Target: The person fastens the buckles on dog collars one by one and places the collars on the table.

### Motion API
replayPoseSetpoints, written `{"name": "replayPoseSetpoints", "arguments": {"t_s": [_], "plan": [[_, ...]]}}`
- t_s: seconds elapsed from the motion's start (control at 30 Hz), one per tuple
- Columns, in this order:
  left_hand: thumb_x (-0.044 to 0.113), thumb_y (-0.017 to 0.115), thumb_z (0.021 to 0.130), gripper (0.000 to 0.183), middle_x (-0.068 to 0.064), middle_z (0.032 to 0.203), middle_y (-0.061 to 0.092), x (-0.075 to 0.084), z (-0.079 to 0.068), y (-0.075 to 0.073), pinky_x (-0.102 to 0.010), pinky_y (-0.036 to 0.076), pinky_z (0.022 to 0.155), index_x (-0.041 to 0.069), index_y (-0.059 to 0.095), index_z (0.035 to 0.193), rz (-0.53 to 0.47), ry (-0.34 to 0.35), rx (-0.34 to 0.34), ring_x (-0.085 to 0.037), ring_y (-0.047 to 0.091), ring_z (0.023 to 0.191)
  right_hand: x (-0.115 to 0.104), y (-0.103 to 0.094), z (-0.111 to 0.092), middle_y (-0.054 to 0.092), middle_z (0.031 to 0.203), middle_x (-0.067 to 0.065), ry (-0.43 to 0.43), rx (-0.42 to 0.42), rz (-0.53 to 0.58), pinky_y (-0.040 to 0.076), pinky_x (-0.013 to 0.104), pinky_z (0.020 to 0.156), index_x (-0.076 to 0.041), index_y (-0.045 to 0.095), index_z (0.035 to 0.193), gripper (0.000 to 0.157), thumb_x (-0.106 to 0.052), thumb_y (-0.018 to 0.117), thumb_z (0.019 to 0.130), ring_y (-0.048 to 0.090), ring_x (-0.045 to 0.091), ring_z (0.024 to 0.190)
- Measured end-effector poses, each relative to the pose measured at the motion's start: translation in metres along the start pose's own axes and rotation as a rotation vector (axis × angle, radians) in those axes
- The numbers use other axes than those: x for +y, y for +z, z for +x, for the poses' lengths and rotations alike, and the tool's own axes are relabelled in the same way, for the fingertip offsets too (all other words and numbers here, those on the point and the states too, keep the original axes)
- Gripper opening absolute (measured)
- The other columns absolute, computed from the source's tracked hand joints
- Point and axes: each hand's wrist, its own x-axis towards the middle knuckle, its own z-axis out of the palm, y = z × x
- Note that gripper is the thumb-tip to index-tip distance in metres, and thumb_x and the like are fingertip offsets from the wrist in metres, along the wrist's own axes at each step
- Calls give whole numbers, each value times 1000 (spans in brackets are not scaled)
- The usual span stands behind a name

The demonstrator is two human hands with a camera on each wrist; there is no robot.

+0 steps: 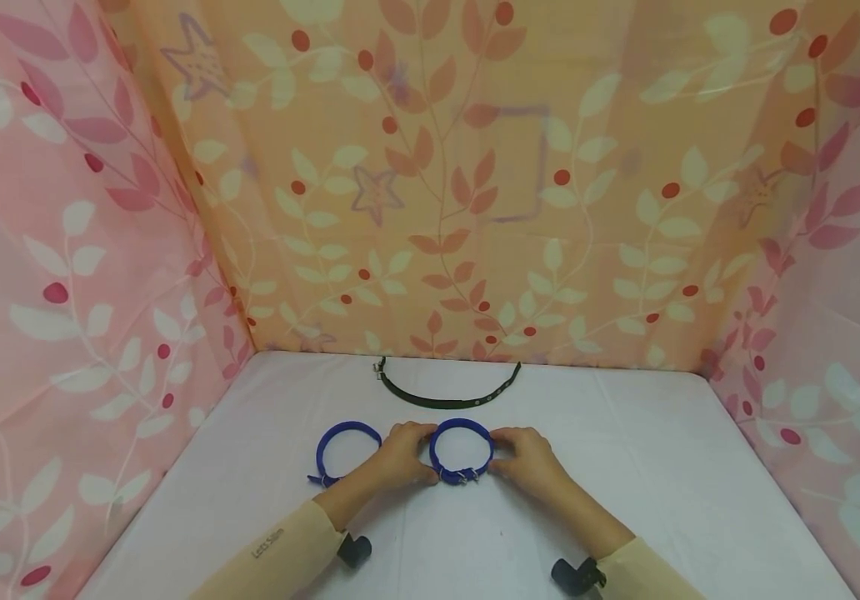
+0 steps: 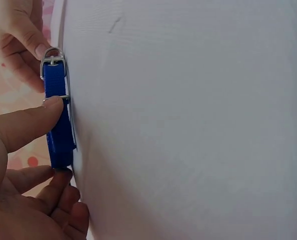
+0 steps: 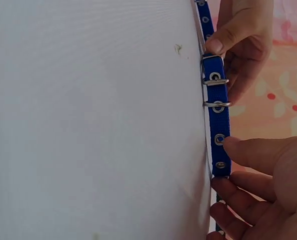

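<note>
Between left hand [image 1: 400, 457] and right hand [image 1: 531, 461], holding a blue buckled collar [image 1: 462, 423] on its edge at the white cloth [image 1: 625, 467], pinching one side each with thumb and curled fingers slightly apart, apparently steadying the loop evenly and leaving the metal buckle [image 1: 467, 477] uncovered. Just left of the left hand, seeing a second blue collar [image 1: 320, 454]; beyond both hands, seeing a dark eyelet strap [image 1: 441, 404] lying in an open arc.

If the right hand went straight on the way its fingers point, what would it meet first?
The right hand touches the blue collar between both hands, so that comes first; past it, probably the left hand, though depth is unclear.
</note>
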Motion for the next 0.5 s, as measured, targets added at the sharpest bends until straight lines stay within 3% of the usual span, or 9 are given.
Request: {"name": "replayPoseSetpoints", "arguments": {"t_s": [0.17, 0.37, 0.5], "plan": [[24, 93, 75, 81, -17, 138, 61, 1, -4, -10, -54, 44, 109, 1, 55, 143, -15, 29, -23, -37, 50, 129, 1, -4, 1, 74, 118, 5, -34, -18, -46, 46, 53, 108, -6, 72, 123, 42, -16, 84, 84, 64, 30, 121], [26, 82, 89, 66, -14, 137, 62, 6, -3, -31, -53, 47, 107, 3, 55, 144, -80, 14, 10, -36, 54, 129, -6, -18, 3, 72, 118, 1, 60, -8, -23, 47, 53, 108, -11, 71, 125, 37, -23, 78, 91, 61, 28, 123], [27, 79, 92, 61, -15, 137, 63, 9, -3, -48, -53, 48, 106, 2, 56, 142, -76, 28, 43, -36, 55, 128, -10, -29, 7, 72, 119, 3, 58, 3, -36, 48, 54, 106, -9, 70, 126, 38, -26, 77, 93, 61, 30, 123]]}}
